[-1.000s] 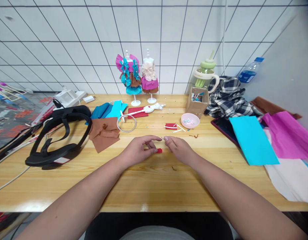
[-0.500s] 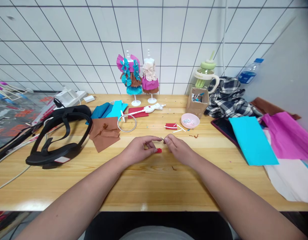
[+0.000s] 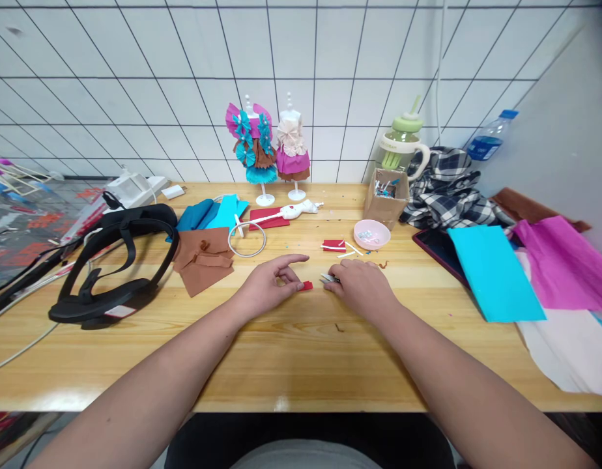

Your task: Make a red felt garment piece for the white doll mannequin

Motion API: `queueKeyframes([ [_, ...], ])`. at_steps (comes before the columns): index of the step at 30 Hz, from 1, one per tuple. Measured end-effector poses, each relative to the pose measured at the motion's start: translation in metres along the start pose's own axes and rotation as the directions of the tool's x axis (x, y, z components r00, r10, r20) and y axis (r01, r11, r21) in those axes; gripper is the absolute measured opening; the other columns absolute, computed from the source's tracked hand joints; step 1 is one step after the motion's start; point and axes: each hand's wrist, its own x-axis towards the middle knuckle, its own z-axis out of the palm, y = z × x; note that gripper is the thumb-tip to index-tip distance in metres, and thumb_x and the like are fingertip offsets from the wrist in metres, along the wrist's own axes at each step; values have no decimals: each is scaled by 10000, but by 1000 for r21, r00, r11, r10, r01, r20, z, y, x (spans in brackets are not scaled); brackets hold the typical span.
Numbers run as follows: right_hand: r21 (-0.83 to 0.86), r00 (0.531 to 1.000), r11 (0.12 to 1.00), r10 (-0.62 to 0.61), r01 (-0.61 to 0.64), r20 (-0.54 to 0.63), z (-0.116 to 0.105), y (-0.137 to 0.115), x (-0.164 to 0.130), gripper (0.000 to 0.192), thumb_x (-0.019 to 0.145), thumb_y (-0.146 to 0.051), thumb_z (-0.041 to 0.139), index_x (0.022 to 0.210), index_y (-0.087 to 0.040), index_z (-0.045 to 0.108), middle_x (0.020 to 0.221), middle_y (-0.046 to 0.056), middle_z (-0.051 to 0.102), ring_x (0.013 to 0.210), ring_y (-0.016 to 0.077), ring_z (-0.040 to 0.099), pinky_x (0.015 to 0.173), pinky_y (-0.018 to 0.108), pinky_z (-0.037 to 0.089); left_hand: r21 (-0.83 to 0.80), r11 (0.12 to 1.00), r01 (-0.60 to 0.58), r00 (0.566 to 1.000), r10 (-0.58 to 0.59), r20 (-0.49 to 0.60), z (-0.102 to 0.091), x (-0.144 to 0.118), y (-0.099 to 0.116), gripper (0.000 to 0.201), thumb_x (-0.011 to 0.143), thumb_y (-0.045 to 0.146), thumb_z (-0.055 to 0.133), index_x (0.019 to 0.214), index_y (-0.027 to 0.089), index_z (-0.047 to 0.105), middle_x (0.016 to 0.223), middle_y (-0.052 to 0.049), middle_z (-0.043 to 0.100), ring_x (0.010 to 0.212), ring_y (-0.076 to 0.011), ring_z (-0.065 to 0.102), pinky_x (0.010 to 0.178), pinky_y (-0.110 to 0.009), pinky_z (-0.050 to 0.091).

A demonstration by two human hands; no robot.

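Observation:
My left hand [image 3: 270, 284] rests on the wooden table [image 3: 291, 352], its thumb and fingers pinching a small red paper piece [image 3: 307, 285] that lies flat on the wood. My right hand [image 3: 362, 286] lies palm down just to the right, its fingertips on a small silvery-white item [image 3: 327, 278] that I cannot identify. The two hands sit a few centimetres apart. Beyond them lie another red paper piece [image 3: 334, 245] with white strips, and a pink bowl [image 3: 372, 234].
A black headset [image 3: 113, 260] lies at the left, brown paper [image 3: 203, 259] and a white ring [image 3: 247, 239] nearer the middle. Two small dress forms [image 3: 269, 143] stand at the back. A cardboard box [image 3: 385, 198], a green cup [image 3: 402, 144], checked cloth [image 3: 447, 189] and cyan [image 3: 491, 273] and magenta paper [image 3: 559, 264] fill the right.
Both hands have dropped from a raised pinch onto the table. My right hand shifted slightly right and flattened; the red piece now lies on the wood under my left fingertips.

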Motion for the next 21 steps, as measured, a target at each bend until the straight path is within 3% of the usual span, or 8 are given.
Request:
queueKeyframes([
  [4,33,995,998,-53,56,-87,-1,5,0,285,853,-376,655,1090,-217,657,1056,101,645,1016,266,561,802,357,402,-33,999,10,1000,-10,3,0,0,-1,598,760,328,668,1326,185,536,775,-21,704,751,-171,654,767,-310,509],
  [8,99,983,979,-171,178,-73,1,5,1,221,895,-296,599,1097,-240,671,1004,75,671,978,229,579,790,323,395,-37,999,20,1000,-20,13,0,0,-1,613,761,311,666,1340,184,508,788,-20,702,756,-169,657,757,-301,501],
  [13,93,993,989,-115,118,-38,6,-1,2,204,936,-303,517,1040,-261,687,950,58,706,876,212,628,653,299,357,-21,1000,21,1000,-20,22,1,-1,-2,611,770,302,662,1347,197,493,795,-12,696,770,-168,662,762,-294,491],
  [21,117,996,992,-41,50,-73,9,-3,5,214,939,-257,477,943,-223,689,901,63,716,798,200,632,637,292,352,-37,999,22,999,-21,24,1,-2,-2,672,757,319,686,1379,220,451,804,-11,707,769,-169,661,734,-285,481],
])
